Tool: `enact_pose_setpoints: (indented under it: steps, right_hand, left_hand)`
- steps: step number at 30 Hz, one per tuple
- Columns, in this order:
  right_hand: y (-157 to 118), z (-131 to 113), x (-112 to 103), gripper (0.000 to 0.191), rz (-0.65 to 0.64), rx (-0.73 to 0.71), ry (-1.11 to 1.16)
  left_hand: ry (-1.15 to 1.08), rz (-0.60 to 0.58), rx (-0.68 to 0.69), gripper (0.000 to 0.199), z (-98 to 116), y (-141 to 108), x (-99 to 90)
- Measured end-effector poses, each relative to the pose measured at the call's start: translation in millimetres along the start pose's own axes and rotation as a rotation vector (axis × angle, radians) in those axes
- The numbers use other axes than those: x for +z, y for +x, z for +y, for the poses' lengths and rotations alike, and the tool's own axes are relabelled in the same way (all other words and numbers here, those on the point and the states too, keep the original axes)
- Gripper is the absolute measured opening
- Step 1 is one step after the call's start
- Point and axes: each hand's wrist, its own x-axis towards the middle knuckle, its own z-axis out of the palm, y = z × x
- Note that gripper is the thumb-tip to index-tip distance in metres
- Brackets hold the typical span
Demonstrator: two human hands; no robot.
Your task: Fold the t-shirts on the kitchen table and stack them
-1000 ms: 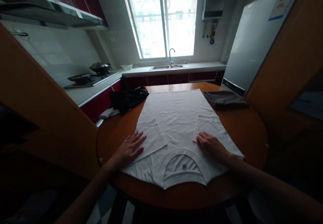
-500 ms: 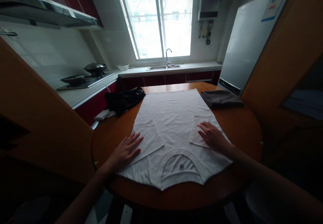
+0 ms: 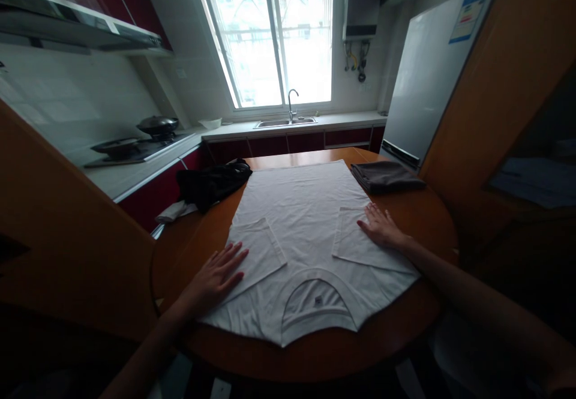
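Between and under your two bare hands, a white short-sleeved cloth T-shirt (image 3: 299, 204) lies flat on a round orange-brown wooden table (image 3: 423, 216). Both sleeves folded inward; ribbed round neckline (image 3: 318, 321) nearest you, below and between the hands. Your left hand (image 3: 220, 270): released, palm down, fingers spread on the near sleeve's outer part. Your right hand (image 3: 382, 229): also released, fingers extended flat over the other sleeve's far outer corner. Beyond the left hand, a crumpled black cloth garment (image 3: 211, 184) at the table edge. Beyond the right, a folded dark-grey cloth (image 3: 387, 177), just beside the T-shirt. Well past both hands, a two-basin steel sink (image 3: 286, 122).
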Motion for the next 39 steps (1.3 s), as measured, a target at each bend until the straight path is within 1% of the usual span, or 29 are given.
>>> enact_pose_setpoints:
  steps: [1, 5, 9, 10, 13, 14, 15, 18, 20, 23, 25, 26, 28, 30, 33, 34, 36, 39]
  right_hand:
    - [0, 2, 3, 0.084, -0.002, -0.001, 0.004]
    - [0, 6, 7, 0.087, 0.095, -0.011, 0.008]
    - [-1, 6, 8, 0.086, 0.075, 0.007, 0.031]
    - [-2, 6, 8, 0.085, 0.098, 0.008, 0.034]
    - [-7, 4, 10, 0.08, 0.233, -0.018, 0.028]
    - [-9, 3, 11, 0.078, 0.254, -0.037, 0.026]
    - [-11, 2, 12, 0.076, 0.246, -0.059, 0.026]
    - [-14, 1, 13, 0.07, 0.161, -0.097, 0.033]
    - [-15, 0, 11, 0.066, 0.159, -0.104, 0.03]
    - [-21, -1, 3, 0.063, 0.257, -0.146, 0.039]
    - [-32, -3, -3, 0.062, 0.306, -0.216, 0.086]
    - [-40, -4, -5, 0.061, 0.308, -0.268, 0.115]
    - [-60, -7, -4, 0.061, 0.274, -0.383, 0.161]
    - [-82, -10, 0, 0.061, 0.21, -0.468, 0.183]
    - [-106, -16, 10, 0.06, 0.098, -0.517, 0.182]
    - [-111, -17, 13, 0.06, 0.07, -0.526, 0.176]
    - [-115, -19, 14, 0.058, 0.052, -0.53, 0.173]
    - [-120, -22, 8, 0.056, 0.075, -0.547, 0.202]
  left_hand:
    - [0.001, 0.004, 0.002, 0.061, 0, 0, 0.2]
    - [-0.005, 0.013, 0.01, 0.061, 0, -1, 0.4]
    - [-0.012, 0.0, 0.006, 0.063, -1, -1, 1.0]
    - [-0.009, 0.004, 0.006, 0.062, -1, -1, 1.2]
    - [0.007, 0.018, 0.011, 0.061, -3, -2, 1.9]
    - [0.013, 0.016, 0.015, 0.06, -3, -2, 2.0]
    - [0.017, 0.009, 0.018, 0.06, -3, -2, 2.2]
    - [0.016, -0.014, 0.022, 0.06, -1, -2, 3.0]
    - [0.008, -0.018, 0.019, 0.06, -1, -1, 2.9]
    - [-0.021, -0.024, 0.019, 0.061, 0, -1, -3.0]
    - [-0.068, -0.02, 0.02, 0.06, 3, -4, -12.7]
    - [-0.095, -0.012, 0.025, 0.061, 6, -6, -18.6]
    - [-0.133, 0.015, 0.047, 0.063, 17, -13, -29.9]
    - [-0.141, 0.022, 0.084, 0.065, 32, -21, -36.6]
    - [-0.122, -0.036, 0.146, 0.064, 53, -30, -35.1]
    - [-0.113, -0.064, 0.157, 0.063, 57, -32, -32.9]
    - [-0.1, -0.105, 0.16, 0.062, 63, -34, -29.5]
    - [-0.098, -0.1, 0.169, 0.063, 66, -35, -32.0]
